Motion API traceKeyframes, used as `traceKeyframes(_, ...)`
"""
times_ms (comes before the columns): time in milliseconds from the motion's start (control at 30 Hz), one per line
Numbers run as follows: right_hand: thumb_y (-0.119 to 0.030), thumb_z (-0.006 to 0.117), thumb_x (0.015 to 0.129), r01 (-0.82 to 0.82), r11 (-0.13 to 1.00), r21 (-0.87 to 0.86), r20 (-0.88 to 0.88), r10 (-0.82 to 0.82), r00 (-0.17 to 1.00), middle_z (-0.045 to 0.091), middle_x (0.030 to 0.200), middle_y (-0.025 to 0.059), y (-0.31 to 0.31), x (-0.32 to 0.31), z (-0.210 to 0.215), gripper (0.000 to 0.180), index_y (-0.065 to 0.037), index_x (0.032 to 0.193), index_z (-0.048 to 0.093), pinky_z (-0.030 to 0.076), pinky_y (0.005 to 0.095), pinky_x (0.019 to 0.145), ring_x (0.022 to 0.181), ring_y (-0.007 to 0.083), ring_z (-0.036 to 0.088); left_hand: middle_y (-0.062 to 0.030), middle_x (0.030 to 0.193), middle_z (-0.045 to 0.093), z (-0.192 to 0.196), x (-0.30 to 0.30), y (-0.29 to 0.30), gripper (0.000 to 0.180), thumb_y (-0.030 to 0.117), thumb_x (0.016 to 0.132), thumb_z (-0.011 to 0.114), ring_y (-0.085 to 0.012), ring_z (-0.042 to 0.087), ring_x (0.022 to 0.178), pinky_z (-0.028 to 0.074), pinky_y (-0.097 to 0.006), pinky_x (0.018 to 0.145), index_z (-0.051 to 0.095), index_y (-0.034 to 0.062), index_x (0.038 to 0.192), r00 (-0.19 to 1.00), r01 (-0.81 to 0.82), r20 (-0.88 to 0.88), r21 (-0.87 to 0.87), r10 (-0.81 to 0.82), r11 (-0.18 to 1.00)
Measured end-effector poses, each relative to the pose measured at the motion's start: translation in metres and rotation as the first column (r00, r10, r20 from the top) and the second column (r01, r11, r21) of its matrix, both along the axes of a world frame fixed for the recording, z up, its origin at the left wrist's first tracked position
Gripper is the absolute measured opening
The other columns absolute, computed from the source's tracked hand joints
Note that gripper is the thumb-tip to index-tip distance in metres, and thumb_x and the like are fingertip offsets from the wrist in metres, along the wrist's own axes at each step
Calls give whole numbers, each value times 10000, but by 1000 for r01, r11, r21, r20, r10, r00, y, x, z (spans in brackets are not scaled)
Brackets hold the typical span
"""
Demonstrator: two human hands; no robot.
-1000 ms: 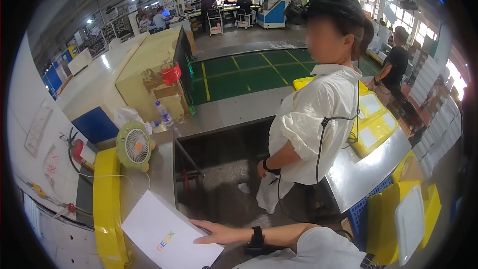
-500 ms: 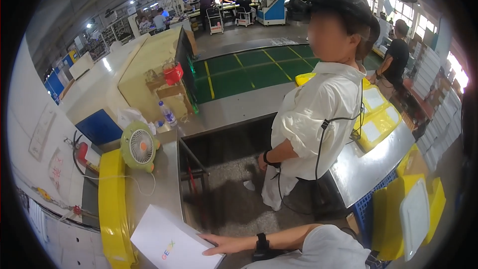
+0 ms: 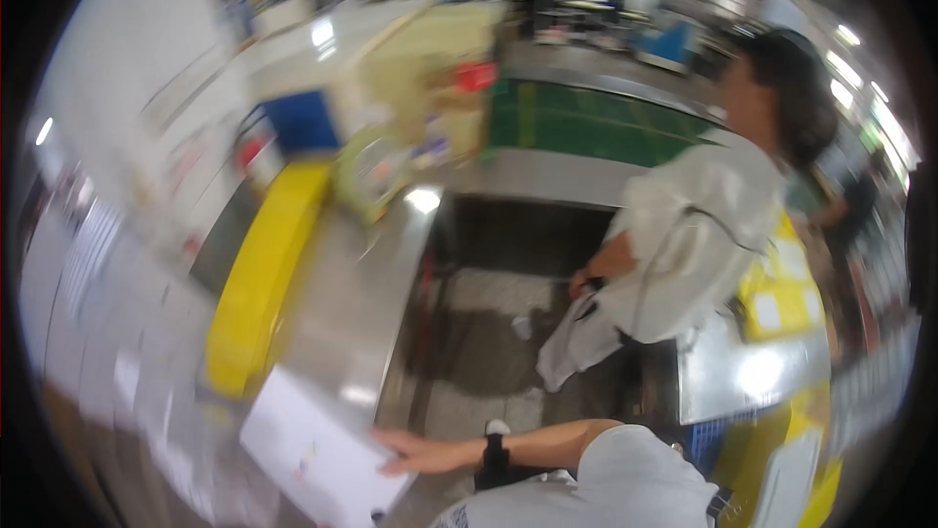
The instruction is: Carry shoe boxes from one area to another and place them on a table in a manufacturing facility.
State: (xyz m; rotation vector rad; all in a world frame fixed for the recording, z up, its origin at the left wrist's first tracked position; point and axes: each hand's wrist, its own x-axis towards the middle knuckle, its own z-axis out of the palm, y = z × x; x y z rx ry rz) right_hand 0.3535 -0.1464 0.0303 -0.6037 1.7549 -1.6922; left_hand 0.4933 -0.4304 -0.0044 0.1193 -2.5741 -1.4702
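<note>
Your right hand [image 3: 422,452]: one, fingers a little apart over the right edge of a white box [image 3: 318,450]; whether they pinch it, you cannot tell from the blur.
Box: tilted, at the near end of a metal bench [image 3: 357,308]; resting or lifted, unclear.
Step, as judged: handling the box; shifting it would call for a firm hold on that edge.
Beyond: long yellow piece [image 3: 269,284], green fan [image 3: 369,174], co-worker in white [image 3: 694,220].
</note>
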Motion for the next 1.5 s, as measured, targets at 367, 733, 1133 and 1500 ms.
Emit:
traceKeyframes(367,-335,595,947,-437,864,-250,234,492,838,37,1642,227,-257,185,2,925,-16,1583,3,78,410,1224,1527,308,33,-88,1508,439,13,292,-116,810,640,931,478,-266,416,1387,321,-436,1148,357,85,1510,803,-364,147,889,578,278)
traceKeyframes(733,-413,591,949,-828,530,-184,67,847,527,94,1632,256,-523,277,-36,935,9,1577,42,97,394,1223,1518,322,109,-79,1513,435,-53,424,-243,851,652,889,519,-270,396,1404,305,-471,1155,346,107,1520,504,-344,83,933,860,111)
traceKeyframes(1133,-380,605,938,-838,498,-222,183,866,466,120,1629,244,-900,308,-73,918,-3,1580,67,114,393,1224,1514,320,130,-66,1577,356,-72,449,-597,903,780,922,314,-286,335,1441,294,-477,1170,273,144,1562,439,-401,199,916,876,-7)
traceKeyframes(1500,-384,728,855,-926,374,48,-219,909,356,163,1591,315,-1267,272,-38,919,-59,1560,236,145,486,1215,1507,427,105,-99,1558,372,-42,401,-951,901,769,929,330,-307,346,1434,284,-502,1171,309,108,1541,267,-400,60,915,962,54)
